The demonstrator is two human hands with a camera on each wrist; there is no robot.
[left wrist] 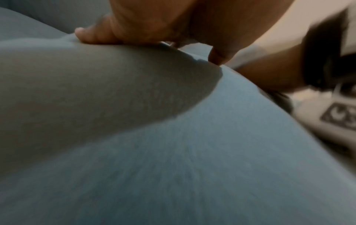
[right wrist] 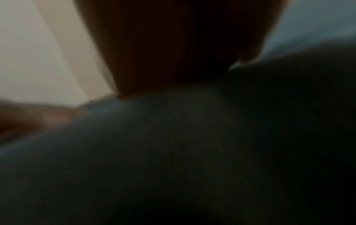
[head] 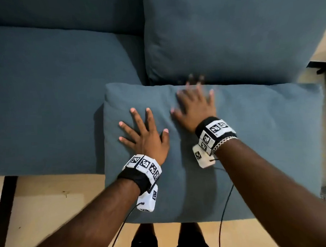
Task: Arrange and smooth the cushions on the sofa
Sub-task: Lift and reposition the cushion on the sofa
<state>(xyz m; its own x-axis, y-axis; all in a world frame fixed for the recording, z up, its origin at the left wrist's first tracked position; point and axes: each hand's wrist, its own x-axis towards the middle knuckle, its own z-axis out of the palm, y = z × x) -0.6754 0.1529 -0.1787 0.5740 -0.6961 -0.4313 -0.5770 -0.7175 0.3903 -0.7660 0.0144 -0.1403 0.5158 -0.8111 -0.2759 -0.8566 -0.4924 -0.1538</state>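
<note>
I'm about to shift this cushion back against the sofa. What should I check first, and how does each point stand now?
1. Left hand flat on the loose blue-grey fabric cushion: ok.
2. Right hand flat on it: ok, though blurred.
3. Cushion fully on the seat: not ok, its near edge overhangs the wooden floor.
4. Cushion top free of creases: cannot tell.
5. Upright back cushion in place behind: ok.
</note>
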